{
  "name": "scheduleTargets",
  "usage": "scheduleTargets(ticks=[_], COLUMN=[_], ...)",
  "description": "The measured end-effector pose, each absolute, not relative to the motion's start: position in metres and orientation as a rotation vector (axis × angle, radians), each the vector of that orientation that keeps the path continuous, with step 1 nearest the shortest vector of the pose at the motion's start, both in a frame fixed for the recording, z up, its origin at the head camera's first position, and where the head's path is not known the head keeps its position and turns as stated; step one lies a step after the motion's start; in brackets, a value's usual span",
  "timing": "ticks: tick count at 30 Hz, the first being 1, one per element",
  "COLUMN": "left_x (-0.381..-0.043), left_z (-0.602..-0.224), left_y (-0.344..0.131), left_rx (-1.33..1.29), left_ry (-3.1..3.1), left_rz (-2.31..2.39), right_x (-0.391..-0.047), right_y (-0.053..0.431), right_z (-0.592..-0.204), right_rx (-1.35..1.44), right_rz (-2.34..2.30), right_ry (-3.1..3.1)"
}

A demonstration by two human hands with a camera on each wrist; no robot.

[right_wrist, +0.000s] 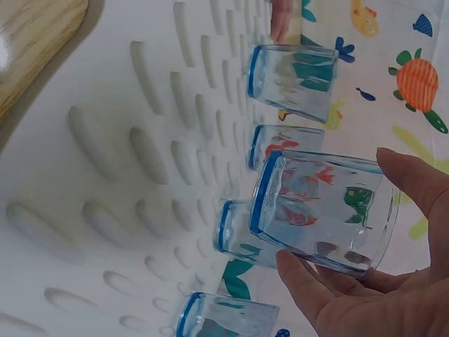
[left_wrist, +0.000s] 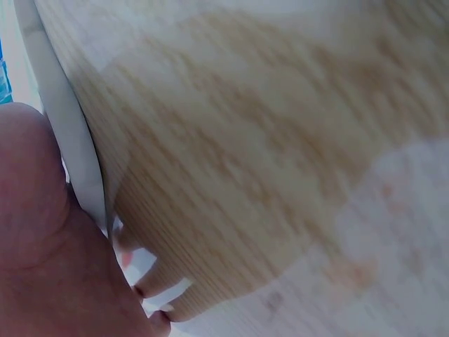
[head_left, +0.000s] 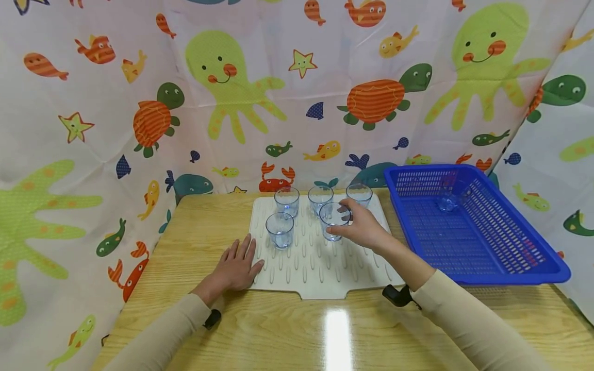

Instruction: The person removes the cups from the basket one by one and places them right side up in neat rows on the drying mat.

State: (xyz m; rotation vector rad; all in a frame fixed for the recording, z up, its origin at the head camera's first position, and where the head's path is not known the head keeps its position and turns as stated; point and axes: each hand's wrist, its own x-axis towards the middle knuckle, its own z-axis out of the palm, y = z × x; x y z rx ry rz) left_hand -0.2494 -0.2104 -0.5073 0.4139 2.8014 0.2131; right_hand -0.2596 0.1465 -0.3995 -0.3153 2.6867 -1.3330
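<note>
My right hand (head_left: 362, 224) grips a clear drinking glass (right_wrist: 330, 207) by its sides, thumb on one side and fingers on the other. The glass is upright over the white ribbed draining mat (head_left: 323, 278), its base close to the surface. Behind it, a back row has a left glass (head_left: 286, 202), a middle glass (head_left: 320, 198) and a right glass (head_left: 359, 195). Another glass (head_left: 280, 232) stands at the front left of the mat. My left hand (head_left: 236, 265) lies flat with spread fingers at the mat's left edge, thumb toward the mat.
On the right stands a blue plastic basket (head_left: 468, 278) with one glass (head_left: 447, 201) at its far end. Mat and basket are on a wooden table (head_left: 260, 335). A curtain (head_left: 260, 62) printed with sea animals hangs behind and at both sides.
</note>
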Motion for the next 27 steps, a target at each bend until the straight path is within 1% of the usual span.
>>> scheduleTargets(ticks=[20, 27], left_x=[-0.248, -0.241], left_z=[-0.506, -0.493], left_y=[-0.211, -0.206], left_rx=[0.408, 0.396], left_ry=[2.796, 2.786], left_rz=[0.215, 0.223], right_x=[-0.273, -0.277], right_y=[0.138, 0.132], right_z=[-0.423, -0.427], right_rx=[-0.332, -0.365], right_rz=[-1.304, -1.297], right_ry=[2.693, 2.689])
